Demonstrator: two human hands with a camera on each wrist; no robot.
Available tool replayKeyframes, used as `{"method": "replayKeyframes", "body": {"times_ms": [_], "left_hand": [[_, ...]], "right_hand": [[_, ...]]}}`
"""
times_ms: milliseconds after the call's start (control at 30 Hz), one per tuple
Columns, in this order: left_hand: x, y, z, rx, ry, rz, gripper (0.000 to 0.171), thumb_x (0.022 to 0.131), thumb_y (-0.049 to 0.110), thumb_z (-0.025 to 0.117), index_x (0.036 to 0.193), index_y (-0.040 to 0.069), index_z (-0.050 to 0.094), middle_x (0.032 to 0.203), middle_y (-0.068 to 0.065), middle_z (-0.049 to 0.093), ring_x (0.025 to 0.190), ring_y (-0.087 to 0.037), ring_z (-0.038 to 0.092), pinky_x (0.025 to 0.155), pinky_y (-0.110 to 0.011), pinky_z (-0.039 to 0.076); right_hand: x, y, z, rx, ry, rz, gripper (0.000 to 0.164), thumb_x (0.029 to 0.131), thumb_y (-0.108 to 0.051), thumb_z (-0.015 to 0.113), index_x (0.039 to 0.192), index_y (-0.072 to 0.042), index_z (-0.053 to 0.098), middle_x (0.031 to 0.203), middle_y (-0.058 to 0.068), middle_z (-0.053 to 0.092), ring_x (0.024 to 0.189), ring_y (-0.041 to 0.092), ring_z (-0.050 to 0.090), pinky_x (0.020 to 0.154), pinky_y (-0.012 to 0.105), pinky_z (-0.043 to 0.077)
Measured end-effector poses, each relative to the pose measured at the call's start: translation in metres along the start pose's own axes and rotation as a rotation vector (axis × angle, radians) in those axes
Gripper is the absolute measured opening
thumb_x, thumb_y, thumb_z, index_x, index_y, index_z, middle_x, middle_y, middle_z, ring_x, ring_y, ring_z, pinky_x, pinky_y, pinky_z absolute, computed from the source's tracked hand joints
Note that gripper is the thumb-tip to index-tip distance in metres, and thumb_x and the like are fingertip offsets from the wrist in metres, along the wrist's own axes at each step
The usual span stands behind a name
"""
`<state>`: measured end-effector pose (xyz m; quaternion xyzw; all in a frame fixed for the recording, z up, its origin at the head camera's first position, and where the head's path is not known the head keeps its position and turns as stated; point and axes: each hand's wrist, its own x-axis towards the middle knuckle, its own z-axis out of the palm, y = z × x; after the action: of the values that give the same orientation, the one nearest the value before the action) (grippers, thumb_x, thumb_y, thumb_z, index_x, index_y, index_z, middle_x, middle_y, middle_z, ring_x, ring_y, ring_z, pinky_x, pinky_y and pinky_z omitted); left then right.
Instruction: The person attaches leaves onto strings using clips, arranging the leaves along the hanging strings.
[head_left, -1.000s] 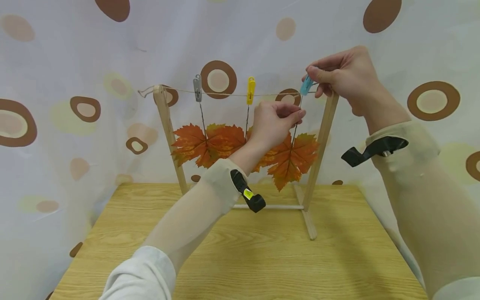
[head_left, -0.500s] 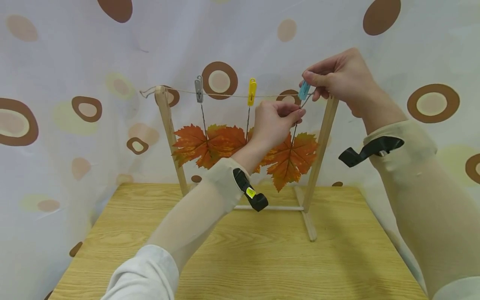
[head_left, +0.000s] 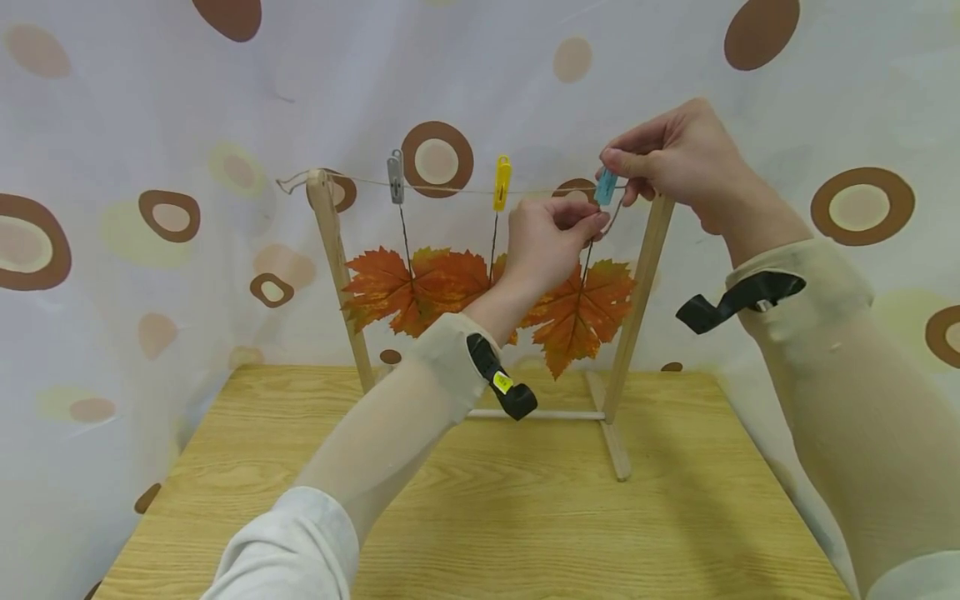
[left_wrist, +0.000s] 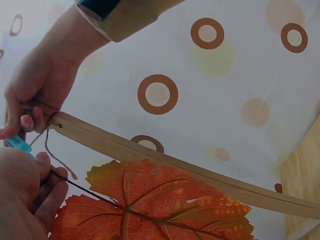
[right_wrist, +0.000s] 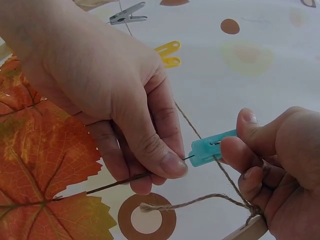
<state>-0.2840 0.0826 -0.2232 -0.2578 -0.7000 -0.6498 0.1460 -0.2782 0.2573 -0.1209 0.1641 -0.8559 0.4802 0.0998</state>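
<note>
My right hand (head_left: 678, 158) pinches a light blue clothespin (right_wrist: 210, 147) by its upper end, near the right post. The twine (right_wrist: 227, 175) passes at the clothespin's jaws. Just below, my left hand (head_left: 551, 246) pinches the dark thin stem (left_wrist: 82, 187) of an orange-red maple leaf (head_left: 581, 308) between thumb and fingers. The stem's tip reaches the clothespin's mouth in the right wrist view. To the left, a grey clothespin (head_left: 395, 179) and a yellow clothespin (head_left: 502, 183) sit on the twine, each with a leaf stem hanging under it.
A wooden frame stands on the table (head_left: 480, 517), its left post (head_left: 333, 250) and right post (head_left: 637, 308) bearing the twine. A white crossbar (head_left: 555, 415) joins them low down. Behind hangs a spotted curtain (head_left: 150, 100). A loose twine end (left_wrist: 60, 160) dangles by the right post.
My right hand and the blue clothespin have shifted slightly left and down, and the clothespin stands more upright. The left hand keeps the stem, raised a little. A loose twine end now shows beside it.
</note>
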Motion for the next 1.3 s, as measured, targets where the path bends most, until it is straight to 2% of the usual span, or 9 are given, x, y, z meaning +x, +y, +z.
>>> {"method": "replayKeyframes", "body": {"times_ms": [233, 433, 567, 700, 967, 1167, 1300], "left_hand": [[0.001, 0.0, 0.0, 0.018, -0.004, 0.012, 0.015, 0.099, 0.014, 0.077, 0.102, 0.0, 0.082, 0.089, -0.004, 0.078, 0.079, -0.01, 0.074, 0.078, -0.019, 0.059], [0.002, 0.002, 0.001, 0.038, -0.006, 0.021, 0.015, 0.1, 0.016, 0.076, 0.099, 0.002, 0.082, 0.088, -0.003, 0.077, 0.08, -0.009, 0.073, 0.077, -0.02, 0.058], [0.002, 0.003, 0.001, 0.033, -0.006, 0.015, 0.015, 0.1, 0.016, 0.076, 0.097, 0.002, 0.081, 0.087, -0.003, 0.077, 0.08, -0.009, 0.073, 0.077, -0.021, 0.058], [0.002, 0.002, 0.002, 0.021, -0.004, 0.011, 0.014, 0.1, 0.016, 0.077, 0.098, 0.002, 0.081, 0.088, -0.004, 0.078, 0.08, -0.01, 0.073, 0.077, -0.021, 0.059], [0.001, 0.001, 0.004, 0.032, -0.001, 0.036, 0.014, 0.1, 0.016, 0.077, 0.1, 0.003, 0.082, 0.088, -0.003, 0.077, 0.079, -0.009, 0.073, 0.077, -0.021, 0.059], [0.001, 0.0, 0.004, 0.014, 0.005, 0.026, 0.014, 0.1, 0.015, 0.076, 0.102, 0.002, 0.081, 0.09, -0.004, 0.077, 0.08, -0.009, 0.074, 0.078, -0.021, 0.059], [-0.001, -0.001, 0.004, 0.005, 0.01, 0.023, 0.014, 0.1, 0.015, 0.076, 0.104, 0.003, 0.081, 0.091, -0.003, 0.077, 0.08, -0.01, 0.074, 0.078, -0.021, 0.059]], "right_hand": [[-0.001, -0.001, -0.001, -0.034, -0.011, -0.001, 0.029, 0.097, -0.027, 0.08, 0.114, -0.004, 0.082, 0.086, 0.01, 0.077, 0.059, 0.021, 0.067, 0.056, 0.026, 0.049], [-0.001, -0.001, -0.002, -0.122, -0.045, 0.005, 0.038, 0.1, -0.033, 0.076, 0.123, -0.004, 0.078, 0.084, 0.008, 0.075, 0.064, 0.021, 0.065, 0.059, 0.03, 0.048], [0.0, 0.0, -0.003, -0.166, -0.066, -0.016, 0.039, 0.1, -0.036, 0.075, 0.123, -0.004, 0.078, 0.083, 0.008, 0.075, 0.065, 0.021, 0.064, 0.059, 0.031, 0.046], [0.0, 0.0, -0.005, -0.181, -0.084, -0.043, 0.038, 0.101, -0.035, 0.075, 0.12, -0.003, 0.077, 0.083, 0.008, 0.076, 0.064, 0.021, 0.065, 0.058, 0.03, 0.046], [-0.001, -0.001, -0.007, -0.197, -0.101, -0.034, 0.039, 0.102, -0.034, 0.074, 0.126, -0.003, 0.076, 0.084, 0.008, 0.076, 0.066, 0.021, 0.063, 0.061, 0.033, 0.046], [0.0, -0.005, -0.008, -0.224, -0.143, -0.068, 0.04, 0.101, -0.03, 0.076, 0.125, 0.001, 0.075, 0.084, 0.008, 0.077, 0.065, 0.021, 0.067, 0.059, 0.029, 0.049], [0.0, -0.007, -0.011, -0.253, -0.177, -0.076, 0.042, 0.1, -0.03, 0.077, 0.129, 0.001, 0.073, 0.086, 0.008, 0.078, 0.068, 0.021, 0.071, 0.064, 0.028, 0.053]]}}
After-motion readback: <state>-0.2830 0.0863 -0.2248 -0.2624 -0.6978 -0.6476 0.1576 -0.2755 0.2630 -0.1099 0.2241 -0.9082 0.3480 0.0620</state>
